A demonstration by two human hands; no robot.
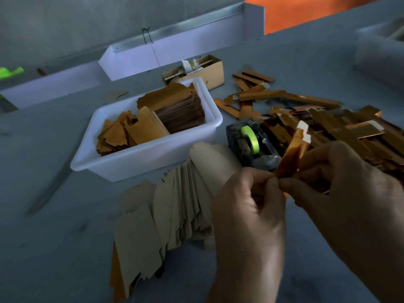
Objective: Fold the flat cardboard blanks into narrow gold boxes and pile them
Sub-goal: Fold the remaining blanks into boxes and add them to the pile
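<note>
While pinched at its lower end between both hands, narrow gold box (294, 152) tilted up and away, white end flaps at the top. Left hand (249, 206) low and center-right, thumb and fingertips closed together on the box's bottom corner. Right hand (341, 182) just beside it, thumb and forefinger clamped on the same lower end, fingertips of both hands nearly touching.

Directly behind the held box, dark tape dispenser (251, 145) with a bright green roll, standing on the grey table (54, 237). Right of the dispenser and spreading toward the far right edge, loose pile of finished gold boxes (328, 125), lying crosswise over one another, some with white flaps showing.

Left of the hands, fanned row of flat cardboard blanks (170, 206), plain brown side up, overlapping like fallen dominoes, near end reaching the bottom of the view, far end just beside the dispenser.

Behind the blanks, white plastic tub (140, 158) holding more blanks, gold side showing, some stacked on edge, some loose. Behind the tub, small open brown carton (209, 71), contents too blurred to tell. Long white channel (175, 47) along the far table edge.
</note>
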